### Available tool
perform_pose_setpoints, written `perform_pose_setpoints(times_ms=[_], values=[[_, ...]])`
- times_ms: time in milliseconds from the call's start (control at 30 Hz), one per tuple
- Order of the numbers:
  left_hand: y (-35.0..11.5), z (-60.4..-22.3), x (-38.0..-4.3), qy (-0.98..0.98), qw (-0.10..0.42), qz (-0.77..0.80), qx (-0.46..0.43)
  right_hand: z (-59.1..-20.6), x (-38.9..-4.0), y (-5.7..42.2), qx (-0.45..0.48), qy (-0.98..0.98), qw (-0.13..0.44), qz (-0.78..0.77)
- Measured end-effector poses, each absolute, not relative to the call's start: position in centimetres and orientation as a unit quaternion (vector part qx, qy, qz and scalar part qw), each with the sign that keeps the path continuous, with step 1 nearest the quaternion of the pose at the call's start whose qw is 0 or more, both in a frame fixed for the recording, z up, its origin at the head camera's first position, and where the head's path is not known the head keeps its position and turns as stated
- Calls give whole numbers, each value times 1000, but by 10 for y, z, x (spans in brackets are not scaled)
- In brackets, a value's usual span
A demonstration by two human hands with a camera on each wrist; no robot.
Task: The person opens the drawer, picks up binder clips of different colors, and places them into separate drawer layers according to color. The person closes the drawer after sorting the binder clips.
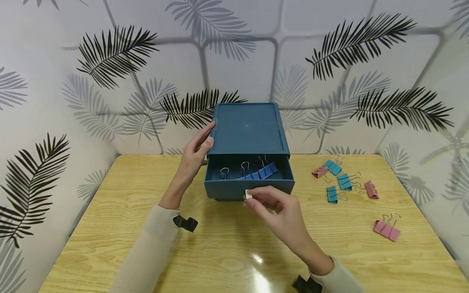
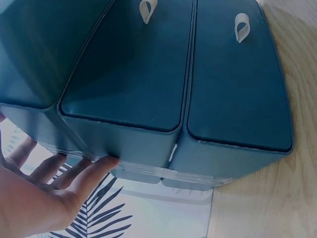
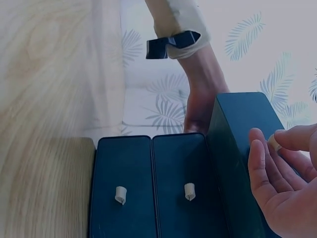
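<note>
left hand (image 1: 195,154) rests fingers-out against the blue cabinet (image 1: 247,128) near the back edge of the table (image 1: 121,195), probably so it won't slide while right hand (image 1: 287,219) pinches the white tab (image 1: 248,194) on the open drawer (image 1: 224,189)

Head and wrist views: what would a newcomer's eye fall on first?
Likely the dark blue cabinet at the center of the head view, its top drawer standing open with blue clips inside. The right hand pinches the drawer's pale tab, and the left hand touches the cabinet's left side. Next come the loose teal clips and pink clips on the table to the right.
</note>
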State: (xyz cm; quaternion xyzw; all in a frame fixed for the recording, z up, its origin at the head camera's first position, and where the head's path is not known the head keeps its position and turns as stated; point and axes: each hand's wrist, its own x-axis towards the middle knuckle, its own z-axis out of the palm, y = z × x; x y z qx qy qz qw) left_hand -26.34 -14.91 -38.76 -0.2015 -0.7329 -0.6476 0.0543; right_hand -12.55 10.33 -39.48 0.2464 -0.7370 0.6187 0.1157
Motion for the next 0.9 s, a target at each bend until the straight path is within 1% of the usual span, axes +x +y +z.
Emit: perform_pose_setpoints(times_ms=[167, 367, 633, 733, 900], values=[[-155, -384, -264, -744, 37, -633, -208, -395, -135, 105, 253, -731, 114, 623], [-158, -380, -265, -753, 38, -615, -229, -394, -146, 105, 259, -727, 118, 625], [-158, -373, -265, -763, 31, -605, -226, -395, -162, 107, 266, -719, 115, 632], [-158, -371, -266, -763, 22, -607, -221, -395, -166, 107, 264, -717, 110, 635], [-159, -370, -269, -751, -7, -626, -209, -396, -175, 106, 266, -714, 115, 638]])
